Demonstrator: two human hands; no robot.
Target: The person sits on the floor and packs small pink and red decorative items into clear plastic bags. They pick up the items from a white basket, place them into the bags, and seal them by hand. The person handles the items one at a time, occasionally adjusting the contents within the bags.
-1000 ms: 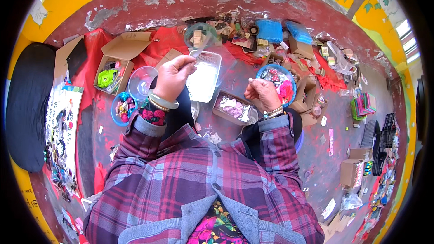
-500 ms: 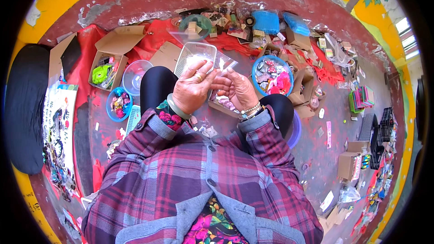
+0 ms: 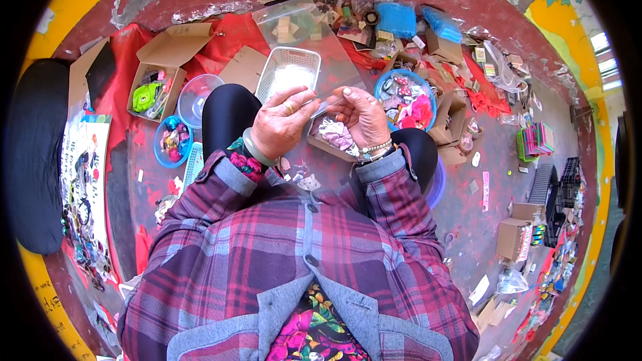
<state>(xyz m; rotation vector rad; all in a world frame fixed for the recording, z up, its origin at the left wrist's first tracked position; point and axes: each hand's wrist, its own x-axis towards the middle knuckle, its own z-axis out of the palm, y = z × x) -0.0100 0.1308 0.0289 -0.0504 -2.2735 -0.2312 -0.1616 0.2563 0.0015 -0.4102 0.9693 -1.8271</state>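
Observation:
My left hand (image 3: 284, 124) and my right hand (image 3: 361, 115) are close together above my knees. Both pinch the lower edge of a clear plastic bag (image 3: 334, 60), which stands up in front of them over a white mesh basket (image 3: 287, 73). A ring and a green bangle are on the left hand, and a beaded bracelet is on the right wrist. Just under my right hand, a small cardboard box (image 3: 332, 139) of pale pink fabric pieces rests on my lap.
A blue bowl (image 3: 404, 100) of hair ornaments sits right of my hands. To the left are a clear bowl (image 3: 196, 97), a small blue bowl (image 3: 170, 140) and an open carton (image 3: 160, 70) holding something green. Boxes and scraps litter the red floor; a black cushion (image 3: 33, 160) lies far left.
My left hand came down from the white basket and met my right hand. Both now hold the clear bag, which has risen in front of them.

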